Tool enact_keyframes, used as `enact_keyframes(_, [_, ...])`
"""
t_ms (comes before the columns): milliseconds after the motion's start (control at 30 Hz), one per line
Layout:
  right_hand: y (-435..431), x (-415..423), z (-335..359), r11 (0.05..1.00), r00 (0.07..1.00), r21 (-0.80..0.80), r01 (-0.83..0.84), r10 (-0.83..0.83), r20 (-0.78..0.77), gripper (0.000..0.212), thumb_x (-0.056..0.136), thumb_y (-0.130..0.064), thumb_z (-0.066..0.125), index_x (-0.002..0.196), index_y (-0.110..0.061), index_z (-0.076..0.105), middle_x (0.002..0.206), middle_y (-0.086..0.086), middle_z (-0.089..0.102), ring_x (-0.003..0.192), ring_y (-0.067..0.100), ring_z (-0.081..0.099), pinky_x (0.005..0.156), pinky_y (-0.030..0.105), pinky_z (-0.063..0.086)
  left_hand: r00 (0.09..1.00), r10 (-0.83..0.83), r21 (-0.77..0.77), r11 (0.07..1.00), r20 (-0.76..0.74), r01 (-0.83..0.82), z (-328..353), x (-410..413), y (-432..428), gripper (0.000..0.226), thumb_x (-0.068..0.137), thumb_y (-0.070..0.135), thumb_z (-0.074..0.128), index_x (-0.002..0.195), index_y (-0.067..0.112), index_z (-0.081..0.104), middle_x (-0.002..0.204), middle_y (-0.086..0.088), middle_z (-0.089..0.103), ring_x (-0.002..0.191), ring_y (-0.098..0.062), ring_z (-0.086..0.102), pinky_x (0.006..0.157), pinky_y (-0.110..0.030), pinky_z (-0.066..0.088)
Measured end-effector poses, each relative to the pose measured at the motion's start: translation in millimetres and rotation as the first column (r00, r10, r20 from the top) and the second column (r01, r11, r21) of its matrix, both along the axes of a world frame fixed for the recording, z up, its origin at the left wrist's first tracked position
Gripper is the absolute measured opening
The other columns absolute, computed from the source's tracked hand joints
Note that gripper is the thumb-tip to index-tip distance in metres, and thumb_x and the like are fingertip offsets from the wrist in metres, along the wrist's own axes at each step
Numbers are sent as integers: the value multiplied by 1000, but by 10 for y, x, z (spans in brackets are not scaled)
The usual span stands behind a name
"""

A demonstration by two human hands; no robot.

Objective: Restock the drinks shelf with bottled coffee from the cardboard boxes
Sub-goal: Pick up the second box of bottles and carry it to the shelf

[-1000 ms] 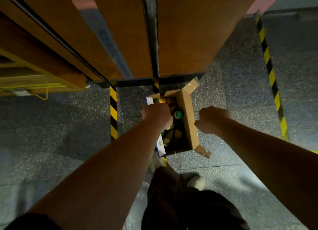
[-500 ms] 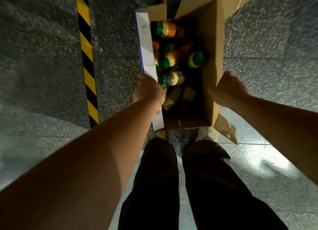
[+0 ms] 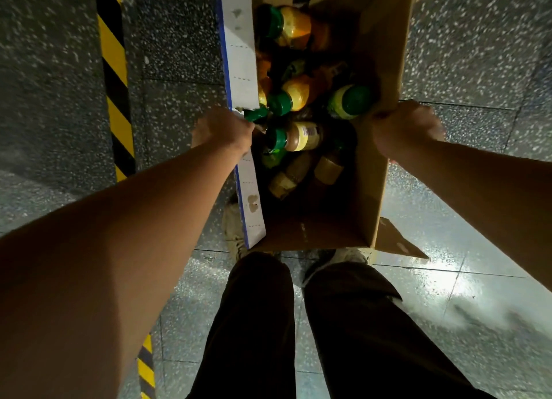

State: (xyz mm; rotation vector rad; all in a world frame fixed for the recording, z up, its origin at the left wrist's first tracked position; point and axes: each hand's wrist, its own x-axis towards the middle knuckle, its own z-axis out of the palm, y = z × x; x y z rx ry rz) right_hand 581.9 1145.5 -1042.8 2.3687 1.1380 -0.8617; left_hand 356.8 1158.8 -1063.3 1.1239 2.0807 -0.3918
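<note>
An open cardboard box (image 3: 379, 55) sits on the floor in front of my feet. Several bottles lie jumbled inside, most with green caps and yellow or orange labels; one brown bottle with a green cap (image 3: 294, 136) lies near the middle. My left hand (image 3: 222, 130) grips the box's left white flap (image 3: 240, 55), which has a blue edge. My right hand (image 3: 403, 127) grips the top edge of the box's right wall. Fingertips of both hands are hidden behind the cardboard.
The floor is dark speckled stone tile (image 3: 478, 55) with a bright glare at the lower right. A yellow-and-black hazard stripe (image 3: 115, 70) runs along the floor to the left of the box. My legs in dark trousers (image 3: 298, 324) and my shoes stand just behind the box.
The view has dropped from the brown shelf unit straight down onto the box. The box now looks larger and closer. My right hand has moved from beside the right wall onto its edge.
</note>
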Motion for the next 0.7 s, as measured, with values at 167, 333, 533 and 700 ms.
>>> enact_keyframes(167, [2,-3,83,1000,1000,-18,-20,20,-20,42,96,-34,48,116,1,60,121,25,57,113,40,56,88,42,47,998,40,1,999,57,-41,111,-60,-31,34,99,34,47,110,6,63,109,-13,65,102,-26,62,72,-29,40])
enact_keyframes(333, [15,-56,402,995,996,-39,-87,86,-14,43,96,-35,46,112,1,62,115,26,60,108,40,58,80,38,46,990,43,-55,998,137,-36,403,-187,-153,30,99,31,49,106,6,64,92,-7,60,88,-23,59,63,-25,39])
enact_keyframes(533, [120,-223,1105,962,967,-101,-252,254,2,47,97,-36,42,117,4,58,120,28,58,113,41,56,87,41,48,995,-17,-90,996,100,26,1103,-392,-222,30,95,37,53,102,10,65,100,-11,66,87,-24,60,68,-32,45])
enact_keyframes(700, [183,-498,1784,918,925,-121,-379,378,-33,31,95,-29,45,98,-3,61,97,22,62,93,37,62,76,40,50,1000,0,-52,999,-11,-1,1903,-660,-356,37,94,39,54,120,14,60,121,-11,61,110,-31,58,86,-39,48])
